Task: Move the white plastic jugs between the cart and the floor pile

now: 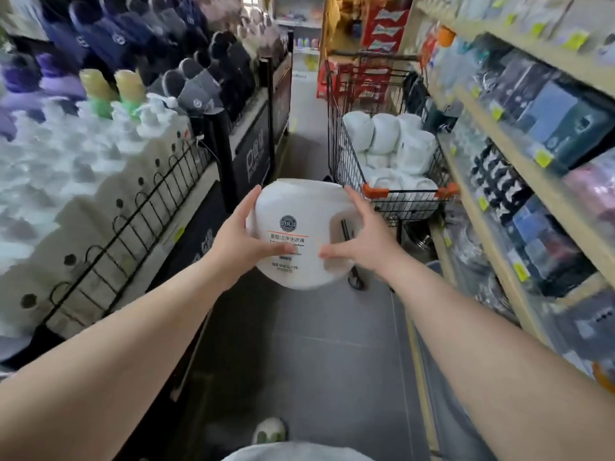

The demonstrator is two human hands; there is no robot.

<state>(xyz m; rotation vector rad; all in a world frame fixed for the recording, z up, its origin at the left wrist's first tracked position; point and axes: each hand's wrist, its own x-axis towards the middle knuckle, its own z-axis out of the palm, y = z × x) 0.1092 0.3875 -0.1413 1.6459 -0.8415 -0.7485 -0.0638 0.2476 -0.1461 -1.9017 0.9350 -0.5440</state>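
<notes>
Detergent jug, white with a round logo and printed label facing me, sits in midair between my two hands above the grey aisle floor. My left hand curls round its left side, thumb laid across the label; my right hand clasps the right side by the moulded handle, fingers spread and bent against the plastic. Just beyond the jug stands a wire shopping cart with orange corner bumpers, already loaded with several white jugs much like mine. To my left runs a display of white pump bottles behind a low black fence, with slippers hanging above. To my right, wooden shelves carry boxed goods and yellow price tags. As I judge it, loading is well along: many jugs are in the cart, and this one is lifted but not yet placed inside.
</notes>
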